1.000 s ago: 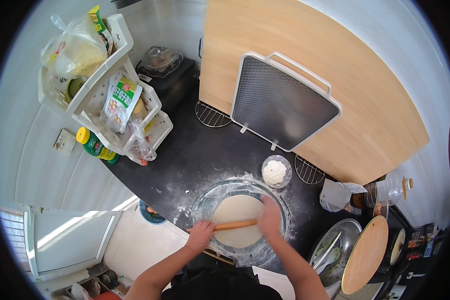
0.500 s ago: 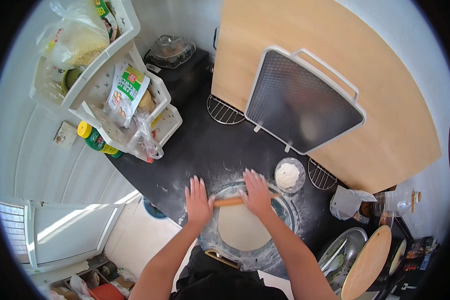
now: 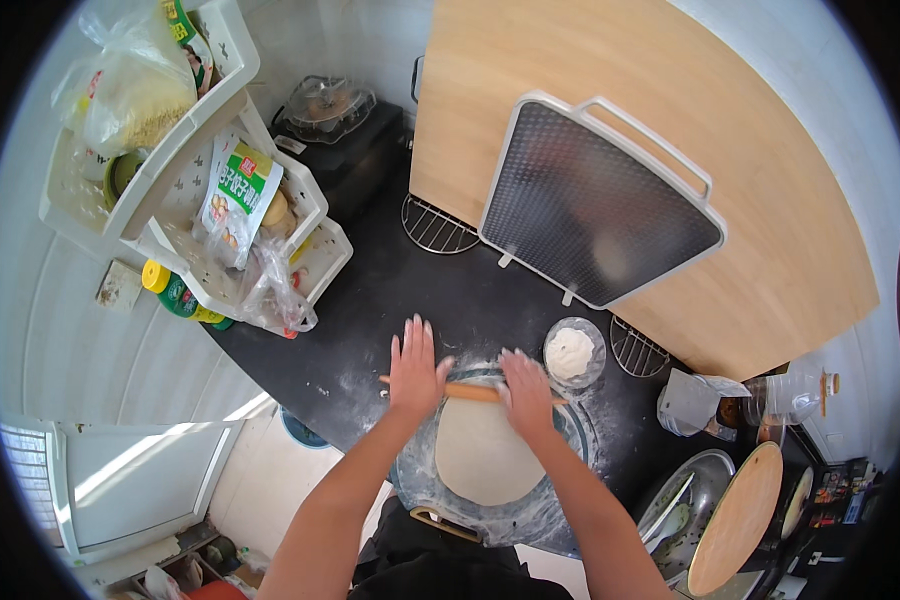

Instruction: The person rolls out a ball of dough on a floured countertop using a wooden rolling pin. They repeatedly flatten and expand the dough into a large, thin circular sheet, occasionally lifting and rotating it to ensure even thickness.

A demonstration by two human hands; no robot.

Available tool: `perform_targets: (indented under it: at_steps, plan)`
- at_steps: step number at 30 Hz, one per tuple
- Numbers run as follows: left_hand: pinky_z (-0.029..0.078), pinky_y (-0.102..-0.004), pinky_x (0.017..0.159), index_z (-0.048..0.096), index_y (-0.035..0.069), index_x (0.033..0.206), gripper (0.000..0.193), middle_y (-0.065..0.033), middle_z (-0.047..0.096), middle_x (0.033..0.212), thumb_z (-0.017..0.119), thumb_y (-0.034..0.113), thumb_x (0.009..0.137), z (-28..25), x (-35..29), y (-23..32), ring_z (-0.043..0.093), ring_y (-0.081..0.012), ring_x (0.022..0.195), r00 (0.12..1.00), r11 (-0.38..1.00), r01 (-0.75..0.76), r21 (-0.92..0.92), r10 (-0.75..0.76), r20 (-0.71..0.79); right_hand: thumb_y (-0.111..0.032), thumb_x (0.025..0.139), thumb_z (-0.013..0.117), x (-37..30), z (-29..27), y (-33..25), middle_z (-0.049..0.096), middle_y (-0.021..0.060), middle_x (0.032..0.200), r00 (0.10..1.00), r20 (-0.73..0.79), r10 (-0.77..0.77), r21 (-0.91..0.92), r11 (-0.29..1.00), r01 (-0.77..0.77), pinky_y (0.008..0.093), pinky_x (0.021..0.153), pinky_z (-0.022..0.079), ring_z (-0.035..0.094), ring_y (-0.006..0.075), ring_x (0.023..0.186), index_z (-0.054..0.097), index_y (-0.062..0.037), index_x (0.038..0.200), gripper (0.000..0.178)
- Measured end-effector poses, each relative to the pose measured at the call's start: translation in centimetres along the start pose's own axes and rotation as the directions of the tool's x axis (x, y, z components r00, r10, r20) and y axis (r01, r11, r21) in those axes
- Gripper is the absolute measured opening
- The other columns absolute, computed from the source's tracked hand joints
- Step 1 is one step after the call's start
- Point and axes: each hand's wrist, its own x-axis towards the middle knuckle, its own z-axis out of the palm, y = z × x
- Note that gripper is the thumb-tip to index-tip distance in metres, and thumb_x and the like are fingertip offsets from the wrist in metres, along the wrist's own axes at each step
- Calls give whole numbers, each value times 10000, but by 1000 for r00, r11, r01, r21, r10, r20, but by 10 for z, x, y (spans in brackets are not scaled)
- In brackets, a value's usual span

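A wooden rolling pin (image 3: 473, 392) lies across the far part of a flattened sheet of pale dough (image 3: 485, 455). The dough rests on a round, flour-dusted board or mat (image 3: 420, 480), whose rim shows bluish. My left hand (image 3: 415, 370) lies flat over the pin's left part, fingers stretched away from me. Over the right part rests my right hand (image 3: 526, 392), its fingers also straight, and the thumb beside the pin. Both palms touch the pin without wrapping round it. Just beyond my right hand stands a clear bowl of white flour (image 3: 570, 353).
On the dark countertop (image 3: 370, 290) a white tiered rack (image 3: 325, 270) with food packets stands at left. A framed dark tray (image 3: 600, 200) leans on a large wooden board (image 3: 800, 270) at the back. A metal bowl (image 3: 715, 470) and a round wooden lid or board (image 3: 740, 520) are at right.
The left hand and the pin's left end have moved farther away, so the pin slants the other way. More dough shows on the near side. The view has shifted slightly.
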Motion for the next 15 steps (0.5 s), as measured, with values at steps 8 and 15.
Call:
perform_targets:
  at_steps: [8,15]
  plan:
    - [209,-484,1154,269,-62,1453,748,-232,248,1533,519,411,930,-8,-44,16,231,-350,1435,929,946,-321,-47,325,178,-216,845,622,-96,-16,-13,535,120,1282,978,117,173,48,983,-180,487,1006,325,474,311,1206,479,-72,1340,535]
    - [151,-487,1171,280,-62,1445,653,-225,216,1548,478,345,974,13,58,41,166,-352,1454,982,977,-188,-101,189,0,-177,820,653,-58,-5,9,572,121,1210,959,-63,277,-1,961,-278,468,971,360,504,322,1119,551,-70,1217,423]
